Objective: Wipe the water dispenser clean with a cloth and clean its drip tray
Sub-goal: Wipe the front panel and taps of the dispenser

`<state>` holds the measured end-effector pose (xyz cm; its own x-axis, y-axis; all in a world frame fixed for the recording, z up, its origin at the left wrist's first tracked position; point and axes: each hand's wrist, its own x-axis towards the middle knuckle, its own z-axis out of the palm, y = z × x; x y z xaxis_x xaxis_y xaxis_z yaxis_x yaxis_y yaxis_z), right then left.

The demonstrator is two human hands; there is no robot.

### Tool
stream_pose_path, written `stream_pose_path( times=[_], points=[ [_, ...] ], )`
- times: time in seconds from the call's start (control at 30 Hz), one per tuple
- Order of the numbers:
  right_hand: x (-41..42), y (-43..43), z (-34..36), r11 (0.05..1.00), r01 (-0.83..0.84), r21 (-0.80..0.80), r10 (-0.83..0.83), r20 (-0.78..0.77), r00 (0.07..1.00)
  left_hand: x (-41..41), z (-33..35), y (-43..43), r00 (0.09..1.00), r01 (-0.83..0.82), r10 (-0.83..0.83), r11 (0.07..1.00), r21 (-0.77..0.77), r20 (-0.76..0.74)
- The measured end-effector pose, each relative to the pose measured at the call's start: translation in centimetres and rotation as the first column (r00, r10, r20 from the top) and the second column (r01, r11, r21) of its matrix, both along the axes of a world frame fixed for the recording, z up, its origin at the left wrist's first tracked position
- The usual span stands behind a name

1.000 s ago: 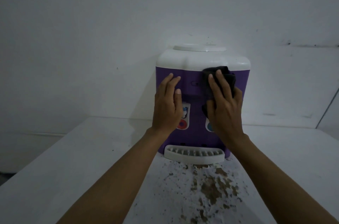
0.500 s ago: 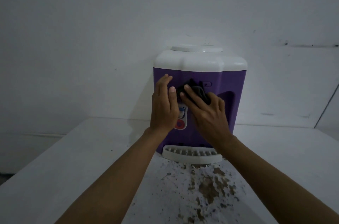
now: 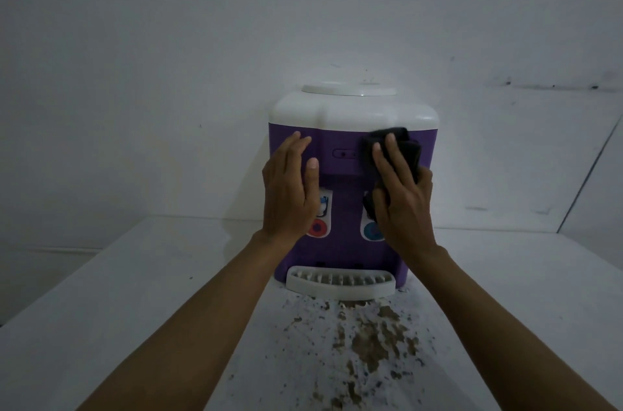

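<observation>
Right hand (image 3: 403,198), cloth (image 3: 409,149) against dispenser (image 3: 340,137)

Both forearms are bare from the lower edge of the view to the wrists, with no sleeve showing. The left hand (image 3: 290,188) and the right hand (image 3: 403,201) are bare too. The fingernails (image 3: 313,164) are short, plain and rounded in shape.

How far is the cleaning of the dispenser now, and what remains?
Nothing looks finished yet. In hand: the right hand presses a dark cloth on the purple front of the water dispenser, while the left hand steadies it. Left: the drip tray, in place and untouched.
</observation>
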<state>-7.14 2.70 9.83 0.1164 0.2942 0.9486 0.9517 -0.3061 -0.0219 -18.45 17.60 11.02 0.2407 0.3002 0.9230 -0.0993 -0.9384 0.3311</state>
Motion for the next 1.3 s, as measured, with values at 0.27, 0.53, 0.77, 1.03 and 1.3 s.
stream_pose_path(
  times=[0.27, 0.53, 0.77, 1.03, 1.3],
  points=[
    [1.4, -0.1, 1.1, 0.993, 0.032, 0.116, -0.012, -0.171, 0.985, 1.6, 0.9, -1.6, 1.0, -0.016, 0.02, 0.973, 0.232, -0.013],
    [2.6, -1.7, -2.8, 0.999, 0.046, 0.007, -0.045, -0.097, 0.994, 2.9, 1.4, -2.5, 0.997, -0.048, 0.062, 0.955, 0.293, -0.039],
    [2.7, -1.6, 0.1, 0.996, 0.069, 0.049, -0.061, -0.155, 0.986, 3.7, 0.9, -3.1, 0.99, -0.113, 0.135, 0.943, 0.314, -0.048],
    [3.6, -1.2, 1.3, 0.975, 0.005, 0.224, 0.063, -0.296, 0.953, 4.2, 0.7, -3.3, 0.988, -0.126, 0.145, 0.946, 0.3, -0.044],
    [3.9, -1.8, -5.1, 0.985, 0.007, 0.175, 0.081, -0.493, 0.866, 4.6, 0.5, -3.1, 0.986, -0.149, 0.165, 0.94, 0.308, -0.025]
  ],
)
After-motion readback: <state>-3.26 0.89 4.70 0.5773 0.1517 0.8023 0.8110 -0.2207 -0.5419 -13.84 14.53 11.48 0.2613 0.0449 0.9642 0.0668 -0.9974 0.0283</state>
